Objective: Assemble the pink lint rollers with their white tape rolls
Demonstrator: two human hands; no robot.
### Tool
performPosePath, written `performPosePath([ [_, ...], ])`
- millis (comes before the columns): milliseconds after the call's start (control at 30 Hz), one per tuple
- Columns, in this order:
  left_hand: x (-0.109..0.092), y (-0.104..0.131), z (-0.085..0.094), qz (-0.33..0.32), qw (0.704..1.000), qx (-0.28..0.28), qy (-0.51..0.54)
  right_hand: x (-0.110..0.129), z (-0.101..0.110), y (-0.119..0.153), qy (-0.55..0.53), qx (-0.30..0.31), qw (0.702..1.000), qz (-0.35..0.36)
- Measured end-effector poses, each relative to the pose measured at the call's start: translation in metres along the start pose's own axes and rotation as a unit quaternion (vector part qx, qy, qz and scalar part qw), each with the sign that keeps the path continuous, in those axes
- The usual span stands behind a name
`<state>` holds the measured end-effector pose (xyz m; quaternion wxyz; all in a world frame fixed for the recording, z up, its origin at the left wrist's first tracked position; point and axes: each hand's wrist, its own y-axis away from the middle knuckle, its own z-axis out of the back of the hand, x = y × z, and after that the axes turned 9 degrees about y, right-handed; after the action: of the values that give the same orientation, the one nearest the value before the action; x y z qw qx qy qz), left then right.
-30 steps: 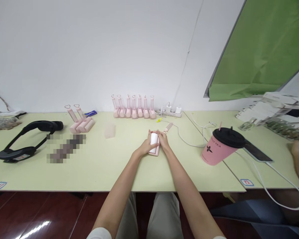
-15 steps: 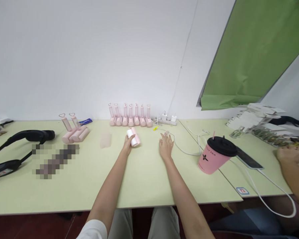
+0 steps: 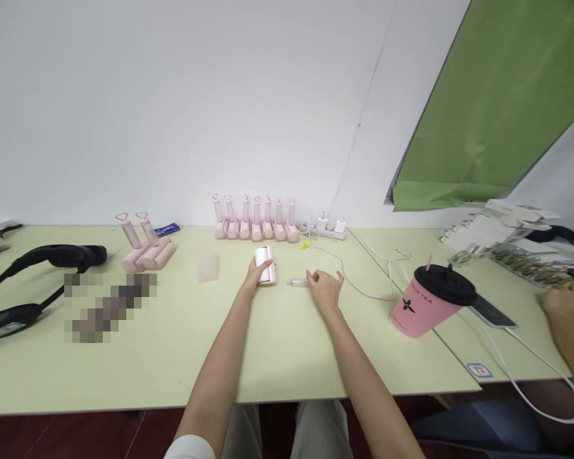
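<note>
while the left hand (image 3: 254,275) wraps the pink-and-white case (image 3: 262,255) near mid-frame, the right hand (image 3: 325,290) pinches the clear handle (image 3: 296,282) to its lower right, and that case looks light, stiff, maybe slippery, best gripped around both long sides!

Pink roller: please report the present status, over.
Left hand holding pink roller. Right hand at end of clear handle, grip uncertain. Pink cup right of both hands.

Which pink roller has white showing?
The pink roller held by the left hand: its white roll shows. The row along the wall and the group at left show only pink.
</note>
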<state>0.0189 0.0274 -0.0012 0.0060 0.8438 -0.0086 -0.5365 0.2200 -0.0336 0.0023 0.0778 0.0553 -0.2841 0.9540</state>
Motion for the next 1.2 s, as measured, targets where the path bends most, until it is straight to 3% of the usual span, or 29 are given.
performPosePath([
  [167,0.004,0.0,0.0,-0.009,0.999,0.002,-0.05,0.003,-0.003,0.005,-0.025,0.046,0.988,0.143],
  [233,0.005,-0.001,0.001,-0.01,0.999,0.004,-0.051,0.003,-0.004,0.007,-0.035,0.069,0.983,0.165],
  [533,0.003,0.006,-0.004,0.013,0.998,0.041,-0.041,0.007,0.006,0.005,-0.125,0.078,0.973,0.178],
  [967,0.003,0.015,-0.014,0.027,0.995,0.079,-0.062,0.005,0.007,0.003,-0.051,0.074,0.982,0.168],
  [1200,0.004,0.017,-0.018,-0.021,0.989,0.076,-0.121,0.004,0.012,0.005,-0.038,0.106,0.976,0.187],
])
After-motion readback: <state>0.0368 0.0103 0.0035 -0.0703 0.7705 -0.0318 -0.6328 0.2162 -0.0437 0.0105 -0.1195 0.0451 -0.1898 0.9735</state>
